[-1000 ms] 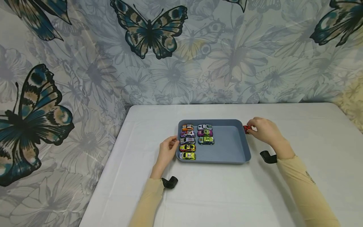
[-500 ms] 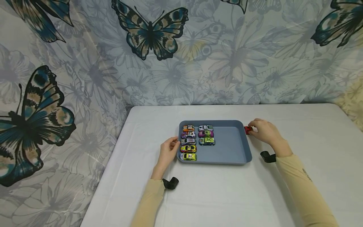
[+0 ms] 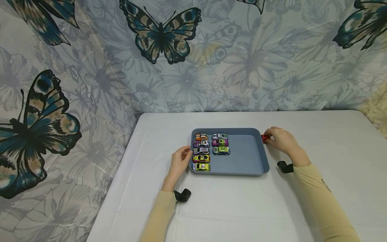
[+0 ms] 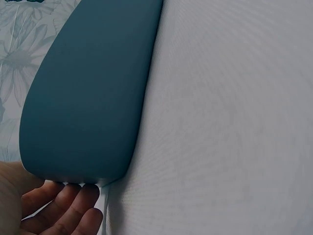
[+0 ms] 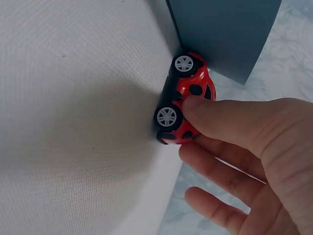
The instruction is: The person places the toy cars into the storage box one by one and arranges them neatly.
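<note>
A grey-blue tray [image 3: 242, 154] lies on the table, with toy cars [image 3: 202, 158] lined up in two columns on its left half. My left hand [image 3: 179, 161] is at the tray's left end; in the left wrist view its bent fingertips [image 4: 90, 193] touch the outer end wall. Just outside the right end, my right hand [image 3: 282, 139] pinches a red toy car [image 5: 188, 100] with black spots between thumb and fingers. The car's wheels face the tablecloth, and its front end is right at the tray wall.
A white cloth [image 3: 229, 208] covers the table. Behind it hangs a floral fabric backdrop [image 3: 251, 67] with printed butterflies. Black wrist-worn devices [image 3: 182, 195] sit below both hands.
</note>
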### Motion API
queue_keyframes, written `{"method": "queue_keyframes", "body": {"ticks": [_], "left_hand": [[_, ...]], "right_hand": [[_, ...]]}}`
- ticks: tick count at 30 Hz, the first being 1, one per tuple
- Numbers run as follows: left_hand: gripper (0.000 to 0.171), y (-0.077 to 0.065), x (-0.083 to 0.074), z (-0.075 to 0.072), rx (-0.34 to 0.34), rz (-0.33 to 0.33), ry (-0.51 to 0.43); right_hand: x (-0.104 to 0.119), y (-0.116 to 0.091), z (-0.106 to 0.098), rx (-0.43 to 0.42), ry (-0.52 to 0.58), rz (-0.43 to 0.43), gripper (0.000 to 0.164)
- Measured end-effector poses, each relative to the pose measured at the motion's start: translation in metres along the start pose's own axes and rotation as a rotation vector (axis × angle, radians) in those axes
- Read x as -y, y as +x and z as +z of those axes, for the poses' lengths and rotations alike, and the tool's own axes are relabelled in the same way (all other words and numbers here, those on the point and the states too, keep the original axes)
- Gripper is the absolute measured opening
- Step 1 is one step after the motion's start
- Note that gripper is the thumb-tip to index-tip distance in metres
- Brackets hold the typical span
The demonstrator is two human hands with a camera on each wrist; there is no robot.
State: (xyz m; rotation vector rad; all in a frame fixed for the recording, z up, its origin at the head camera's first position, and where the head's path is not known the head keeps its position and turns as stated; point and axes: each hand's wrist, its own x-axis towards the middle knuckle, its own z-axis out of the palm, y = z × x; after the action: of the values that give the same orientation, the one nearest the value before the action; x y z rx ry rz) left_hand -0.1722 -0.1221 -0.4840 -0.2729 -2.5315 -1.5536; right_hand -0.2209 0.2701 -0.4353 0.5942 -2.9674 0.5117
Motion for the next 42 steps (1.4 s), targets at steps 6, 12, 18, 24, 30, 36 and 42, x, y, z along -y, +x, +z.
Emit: {"method": "queue_keyframes", "body": {"ticks": [6, 12, 18, 24, 30, 36, 42], "left_hand": [[0.026, 0.0, 0.0, 0.002, 0.008, 0.004, 0.004], [0.027, -0.001, 0.0, 0.003, 0.01, 0.001, 0.0], [0.026, -0.001, 0.001, 0.002, 0.003, 0.005, -0.001], [0.026, -0.001, 0.001, 0.002, 0.001, 0.002, 0.003], [0.027, 0.0, 0.002, 0.001, 0.003, -0.021, 0.009], [0.028, 0.001, 0.002, 0.0, 0.006, -0.007, 0.009], [0.028, 0.0, 0.0, 0.001, 0.01, -0.032, 0.009]], "right_hand": [[-0.003, -0.003, 0.0, -0.017, 0.012, 0.003, 0.015], [-0.005, -0.007, -0.004, -0.044, -0.01, 0.007, 0.016], [-0.007, -0.012, -0.011, -0.065, -0.034, 0.007, 0.017], [-0.003, -0.016, -0.02, -0.117, -0.044, -0.007, 0.018], [0.007, -0.017, -0.029, -0.172, -0.046, -0.029, 0.018], [0.025, -0.016, -0.035, -0.206, -0.056, -0.068, 0.02], [0.046, -0.015, -0.034, -0.171, -0.077, -0.098, 0.02]]}}
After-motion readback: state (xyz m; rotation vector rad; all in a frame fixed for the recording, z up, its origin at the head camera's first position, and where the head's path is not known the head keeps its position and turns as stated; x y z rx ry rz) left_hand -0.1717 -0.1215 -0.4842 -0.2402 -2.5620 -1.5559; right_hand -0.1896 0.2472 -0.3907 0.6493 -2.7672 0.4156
